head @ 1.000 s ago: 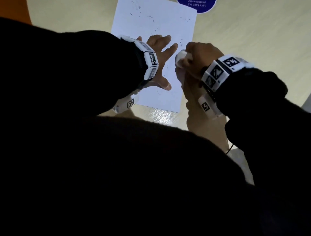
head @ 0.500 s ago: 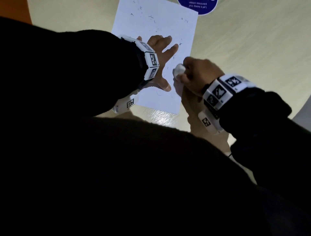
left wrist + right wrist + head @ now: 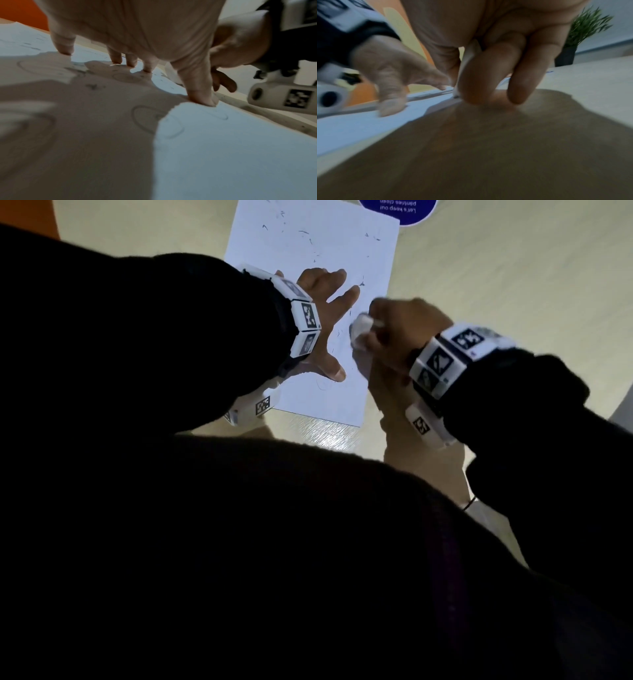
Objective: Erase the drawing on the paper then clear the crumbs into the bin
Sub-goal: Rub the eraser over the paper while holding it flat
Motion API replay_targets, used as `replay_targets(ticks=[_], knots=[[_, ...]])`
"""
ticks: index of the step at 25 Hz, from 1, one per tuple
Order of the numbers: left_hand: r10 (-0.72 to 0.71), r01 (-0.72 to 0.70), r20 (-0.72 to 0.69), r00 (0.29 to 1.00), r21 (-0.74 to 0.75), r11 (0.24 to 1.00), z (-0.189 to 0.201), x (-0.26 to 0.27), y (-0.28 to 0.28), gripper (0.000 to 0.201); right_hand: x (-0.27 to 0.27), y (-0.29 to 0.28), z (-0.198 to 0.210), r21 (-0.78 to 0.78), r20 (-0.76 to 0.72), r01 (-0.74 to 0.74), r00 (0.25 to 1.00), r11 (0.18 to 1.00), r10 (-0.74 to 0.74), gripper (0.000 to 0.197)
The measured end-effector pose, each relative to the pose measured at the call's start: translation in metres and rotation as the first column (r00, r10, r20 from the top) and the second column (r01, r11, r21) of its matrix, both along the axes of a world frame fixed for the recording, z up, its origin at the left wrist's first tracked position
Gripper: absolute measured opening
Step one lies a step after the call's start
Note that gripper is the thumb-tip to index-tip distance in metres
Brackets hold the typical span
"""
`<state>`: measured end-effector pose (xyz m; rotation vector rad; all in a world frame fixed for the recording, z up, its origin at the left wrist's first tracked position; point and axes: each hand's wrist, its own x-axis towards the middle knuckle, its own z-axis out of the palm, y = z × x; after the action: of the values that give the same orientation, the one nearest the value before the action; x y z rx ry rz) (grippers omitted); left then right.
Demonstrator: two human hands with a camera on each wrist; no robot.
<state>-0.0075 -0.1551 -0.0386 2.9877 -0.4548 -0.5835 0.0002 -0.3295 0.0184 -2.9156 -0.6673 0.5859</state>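
Pinching the white eraser, my right hand presses it onto the paper near the sheet's right edge. Left hand spread flat, fingertips pinning the sheet to the desk. Dark crumbs scattered across the far half; faint pencil circles near my thumb.

Your paper is white, flecked with dark crumbs toward 12 o'clock and faint grey pencil rings. You grip a white eraser. The table is pale beige; a dark blue sticker carries white lettering at 1 o'clock.
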Motion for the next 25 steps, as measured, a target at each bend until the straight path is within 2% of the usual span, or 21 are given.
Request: replay_targets(ticks=[2, 6, 10, 15, 19, 22, 25], knots=[[-0.004, 0.004, 0.015, 1.0, 0.009, 1.0, 0.001, 0.0, -0.001, 0.125, 0.009, -0.001, 0.003, 0.033, 0.033, 0.038, 0.999, 0.999, -0.039, 0.024], [0.012, -0.012, 0.003, 1.0, 0.015, 1.0, 0.001, -0.002, 0.001, 0.126, -0.019, -0.007, -0.005, -0.012, -0.001, -0.061, 0.998, 0.998, 0.061, 0.02], [0.012, -0.012, -0.014, 1.0, 0.027, 1.0, 0.007, 0.0, -0.004, 0.123, 0.007, -0.003, 0.005, 0.042, 0.025, 0.027, 0.999, 0.999, -0.028, 0.022], [0.004, -0.003, -0.008, 1.0, 0.016, 1.0, 0.001, 0.0, 0.0, 0.128, -0.014, -0.007, -0.006, 0.001, -0.015, -0.057, 0.998, 0.998, 0.057, 0.027], [-0.007, 0.007, -0.012, 1.0, 0.023, 1.0, 0.006, 0.001, -0.002, 0.125, 0.008, -0.003, 0.003, 0.044, 0.016, 0.041, 0.999, 0.998, -0.041, 0.027], [0.005, -0.005, -0.012, 1.0, 0.027, 1.0, 0.005, 0.001, 0.0, 0.126, -0.013, -0.008, -0.004, -0.006, -0.001, -0.073, 0.997, 0.997, 0.073, 0.022], [0.015, -0.014, -0.028, 0.999, 0.036, 0.999, 0.005, 0.0, -0.003, 0.127, -0.007, -0.01, -0.005, -0.034, -0.037, -0.044, 0.998, 0.998, 0.043, 0.024]])
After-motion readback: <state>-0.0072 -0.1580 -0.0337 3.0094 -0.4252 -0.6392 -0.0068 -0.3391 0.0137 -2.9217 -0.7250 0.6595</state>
